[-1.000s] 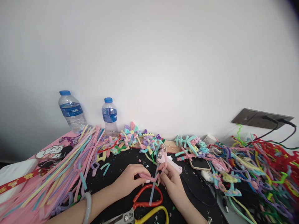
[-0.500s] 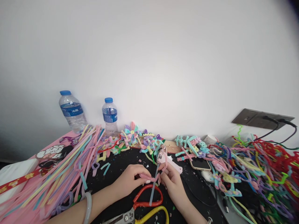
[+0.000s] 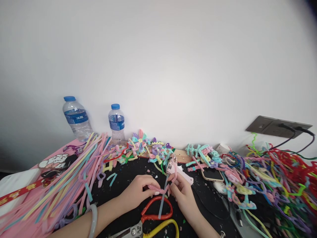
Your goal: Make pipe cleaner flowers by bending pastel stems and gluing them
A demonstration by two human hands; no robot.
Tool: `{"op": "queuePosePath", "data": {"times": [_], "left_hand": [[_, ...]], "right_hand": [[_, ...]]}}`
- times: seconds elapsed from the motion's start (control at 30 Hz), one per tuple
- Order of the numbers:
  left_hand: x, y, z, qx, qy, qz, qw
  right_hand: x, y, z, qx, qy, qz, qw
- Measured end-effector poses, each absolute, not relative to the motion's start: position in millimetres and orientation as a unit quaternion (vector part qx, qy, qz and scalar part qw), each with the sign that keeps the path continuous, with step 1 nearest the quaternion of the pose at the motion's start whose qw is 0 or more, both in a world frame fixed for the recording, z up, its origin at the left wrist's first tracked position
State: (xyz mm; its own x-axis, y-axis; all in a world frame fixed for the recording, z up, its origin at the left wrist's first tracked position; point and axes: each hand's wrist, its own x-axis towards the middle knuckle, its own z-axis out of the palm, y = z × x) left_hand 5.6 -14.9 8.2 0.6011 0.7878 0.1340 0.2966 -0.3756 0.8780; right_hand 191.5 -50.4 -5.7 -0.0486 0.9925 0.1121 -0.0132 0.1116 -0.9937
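Between both hands is a bent pink pipe cleaner (image 3: pixel 176 172). My left hand (image 3: pixel 140 191) pinches its left end between thumb and fingertips. My right hand (image 3: pixel 181 192) grips the same piece a little to the right, where it bends upward. Just behind the fingers lies a pale pink glue gun (image 3: pixel 179 172), with a translucent glue stick (image 3: pixel 162 205) running toward me under the pipe cleaner. Below the hands rest scissors (image 3: pixel 156 216) with one red and one yellow handle loop, blades pointing left.
Long pastel pipe cleaners (image 3: pixel 66 178) cover the left side. Two water bottles (image 3: pixel 116 122) stand by the wall. Finished pipe-cleaner flowers (image 3: pixel 140 140) line the back. A phone (image 3: pixel 212 174) and a large tangle of coloured pipe cleaners (image 3: pixel 279 185) lie right, below a wall socket (image 3: pixel 269 125).
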Motion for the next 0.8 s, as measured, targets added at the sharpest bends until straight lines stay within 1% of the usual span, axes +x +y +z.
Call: {"op": "queuePosePath", "data": {"times": [0.8], "left_hand": [[5.1, -15.2, 10.5, 0.784, 0.339, 0.280, 0.438]], "right_hand": [[190.5, -50.7, -3.9, -0.465, -0.532, 0.476, 0.523]]}}
